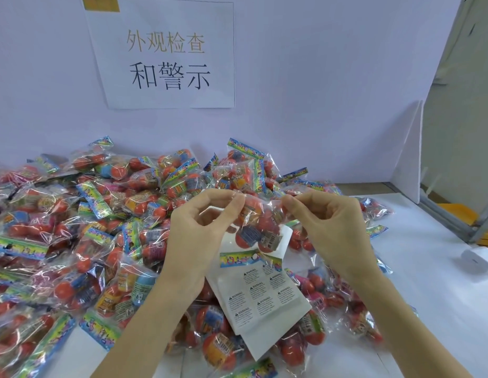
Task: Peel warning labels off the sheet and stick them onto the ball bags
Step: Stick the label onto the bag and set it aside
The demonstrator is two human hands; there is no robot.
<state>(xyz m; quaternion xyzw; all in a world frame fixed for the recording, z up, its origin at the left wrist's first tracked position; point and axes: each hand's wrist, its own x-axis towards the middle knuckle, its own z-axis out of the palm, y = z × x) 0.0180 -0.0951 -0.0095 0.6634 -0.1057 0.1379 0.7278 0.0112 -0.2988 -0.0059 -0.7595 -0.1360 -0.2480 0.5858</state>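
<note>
Clear plastic ball bag (260,222) hangs pinched at its upper corners by left hand (202,227) and right hand (327,227), seemingly stretched flat for labelling, above the near label sheet (259,298).

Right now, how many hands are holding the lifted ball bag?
2. The left hand pinches the upper edge of the ball bag on its left side. The right hand pinches the right side, above the label sheet. No other hand is in view.

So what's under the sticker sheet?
More ball bags lie under the label sheet; red balls poke out around its edges. The sheet hides whatever is beneath its middle.
</note>
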